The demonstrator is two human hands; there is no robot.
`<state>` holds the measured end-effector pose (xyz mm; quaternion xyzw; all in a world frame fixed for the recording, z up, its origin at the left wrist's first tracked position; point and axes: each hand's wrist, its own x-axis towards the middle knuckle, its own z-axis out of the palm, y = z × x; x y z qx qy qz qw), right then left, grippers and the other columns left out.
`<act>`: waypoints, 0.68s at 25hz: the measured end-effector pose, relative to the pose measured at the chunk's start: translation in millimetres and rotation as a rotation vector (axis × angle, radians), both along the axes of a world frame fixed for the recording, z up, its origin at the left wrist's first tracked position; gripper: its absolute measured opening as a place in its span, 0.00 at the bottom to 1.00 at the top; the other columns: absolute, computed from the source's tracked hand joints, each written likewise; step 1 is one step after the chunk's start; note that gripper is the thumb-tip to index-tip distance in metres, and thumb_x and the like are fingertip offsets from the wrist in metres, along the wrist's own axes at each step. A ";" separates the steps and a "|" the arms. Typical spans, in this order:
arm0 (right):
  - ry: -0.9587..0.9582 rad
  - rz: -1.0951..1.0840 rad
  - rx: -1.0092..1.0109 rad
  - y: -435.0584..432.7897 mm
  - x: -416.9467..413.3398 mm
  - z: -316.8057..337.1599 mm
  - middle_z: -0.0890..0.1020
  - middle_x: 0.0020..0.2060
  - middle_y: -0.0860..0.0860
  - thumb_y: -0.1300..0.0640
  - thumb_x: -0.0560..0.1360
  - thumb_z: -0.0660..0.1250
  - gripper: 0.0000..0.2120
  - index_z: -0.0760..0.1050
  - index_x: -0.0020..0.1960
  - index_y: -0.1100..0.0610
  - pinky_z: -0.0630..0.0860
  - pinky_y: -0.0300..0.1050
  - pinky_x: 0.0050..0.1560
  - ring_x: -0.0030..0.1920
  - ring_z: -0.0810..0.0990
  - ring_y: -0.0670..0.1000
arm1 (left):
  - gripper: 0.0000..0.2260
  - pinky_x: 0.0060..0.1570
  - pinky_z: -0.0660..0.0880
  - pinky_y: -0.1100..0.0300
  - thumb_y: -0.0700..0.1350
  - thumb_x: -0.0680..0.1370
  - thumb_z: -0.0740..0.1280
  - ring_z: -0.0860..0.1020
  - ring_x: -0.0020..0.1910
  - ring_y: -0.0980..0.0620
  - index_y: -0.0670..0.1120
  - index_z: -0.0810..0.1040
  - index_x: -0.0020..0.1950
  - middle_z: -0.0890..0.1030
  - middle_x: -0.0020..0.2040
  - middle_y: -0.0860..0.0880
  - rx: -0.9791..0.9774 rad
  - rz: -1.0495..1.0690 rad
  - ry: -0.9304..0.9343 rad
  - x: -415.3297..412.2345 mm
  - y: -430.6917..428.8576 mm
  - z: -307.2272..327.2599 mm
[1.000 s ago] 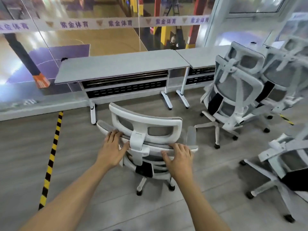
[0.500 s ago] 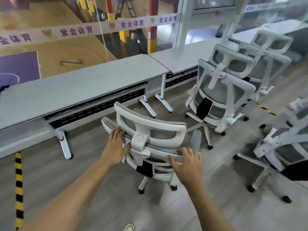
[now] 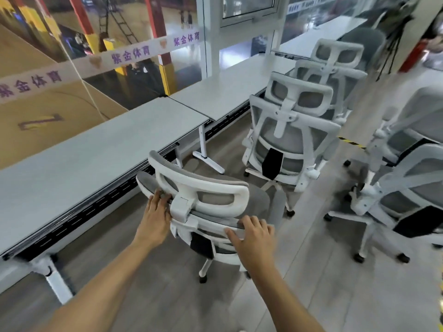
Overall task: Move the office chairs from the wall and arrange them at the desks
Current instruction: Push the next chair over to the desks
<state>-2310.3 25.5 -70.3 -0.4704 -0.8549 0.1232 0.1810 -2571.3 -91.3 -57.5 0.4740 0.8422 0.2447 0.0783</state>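
White plastic frames and grey mesh make up every chair in sight. I count five of them, and a sixth, darker one farther back is too blurred to make out. The office chair (image 3: pixel 203 185) under the hands stands on the wood-look floor (image 3: pixel 311 283), just beside the near tabletop (image 3: pixel 84 164). It faces that tabletop, close to where it butts against a second tabletop (image 3: pixel 227 92). A third tabletop (image 3: pixel 318 34) carries the row on; all three are flat, pale grey slabs on white legs. The left hand (image 3: pixel 153 221) lies against the curved top of the backrest, left of the headrest bracket, its fingers (image 3: pixel 155 202) fairly straight and pressing, the thumb spread toward the bracket. The right hand (image 3: pixel 256 240) grips the same top rim on the other side, its fingers (image 3: pixel 251 222) curled over the edge. A second chair (image 3: pixel 287 130) sits at the second tabletop, with a third chair (image 3: pixel 338 56) close behind it. Two further chairs (image 3: pixel 407 195) overlap at the right edge, smeared by blur. One strip of yellow-and-black tape (image 3: pixel 350 141) crosses the floor between the groups.
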 end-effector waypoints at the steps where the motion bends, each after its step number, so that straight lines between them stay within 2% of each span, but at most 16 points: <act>1: -0.015 -0.019 -0.006 4.2 -10.4 1.1 0.78 0.46 0.42 0.30 0.75 0.60 0.20 0.75 0.50 0.46 0.68 0.48 0.54 0.50 0.75 0.50 | 0.20 0.78 0.42 0.56 0.43 0.84 0.53 0.48 0.80 0.47 0.41 0.61 0.77 0.57 0.79 0.40 0.003 -0.028 0.007 -13.4 10.3 -0.2; 4: -0.013 -0.082 -0.030 11.1 -31.1 2.0 0.78 0.46 0.43 0.31 0.76 0.59 0.20 0.74 0.50 0.47 0.67 0.47 0.54 0.50 0.73 0.50 | 0.20 0.79 0.45 0.53 0.43 0.85 0.53 0.50 0.80 0.45 0.40 0.61 0.77 0.58 0.79 0.40 -0.010 -0.079 0.006 -39.0 33.9 0.6; 8: 0.027 -0.197 -0.057 8.1 -62.0 4.5 0.79 0.49 0.45 0.36 0.78 0.61 0.18 0.75 0.54 0.50 0.69 0.48 0.58 0.53 0.74 0.51 | 0.20 0.76 0.53 0.42 0.42 0.84 0.50 0.52 0.79 0.39 0.38 0.62 0.76 0.60 0.77 0.37 -0.065 -0.167 0.022 -68.9 58.4 2.2; 10: 0.066 -0.249 -0.086 0.4 -73.2 2.1 0.79 0.56 0.46 0.40 0.80 0.62 0.17 0.74 0.60 0.51 0.69 0.48 0.63 0.60 0.74 0.52 | 0.21 0.77 0.52 0.42 0.42 0.84 0.50 0.52 0.79 0.39 0.38 0.60 0.77 0.60 0.78 0.37 -0.107 -0.216 0.034 -80.9 62.8 7.2; 13: 0.075 -0.273 -0.138 -13.3 -81.2 3.1 0.73 0.68 0.47 0.46 0.80 0.62 0.20 0.71 0.70 0.52 0.59 0.47 0.75 0.73 0.65 0.52 | 0.22 0.76 0.54 0.43 0.43 0.83 0.51 0.59 0.77 0.39 0.36 0.62 0.76 0.65 0.76 0.37 -0.102 -0.362 0.097 -86.6 55.9 17.4; 15: 0.088 -0.307 -0.190 -22.3 -83.0 9.3 0.69 0.73 0.47 0.48 0.80 0.63 0.23 0.68 0.74 0.51 0.60 0.48 0.76 0.75 0.63 0.52 | 0.19 0.70 0.64 0.46 0.44 0.81 0.58 0.67 0.71 0.41 0.42 0.69 0.72 0.71 0.72 0.40 -0.081 -0.358 -0.034 -82.8 44.6 26.6; 17: 0.161 -0.379 -0.170 -35.0 -77.2 20.1 0.70 0.73 0.47 0.50 0.80 0.62 0.22 0.69 0.73 0.51 0.68 0.48 0.71 0.72 0.69 0.51 | 0.15 0.57 0.72 0.49 0.46 0.79 0.62 0.75 0.61 0.44 0.47 0.74 0.66 0.79 0.63 0.45 0.053 -0.264 -0.161 -72.8 32.4 38.5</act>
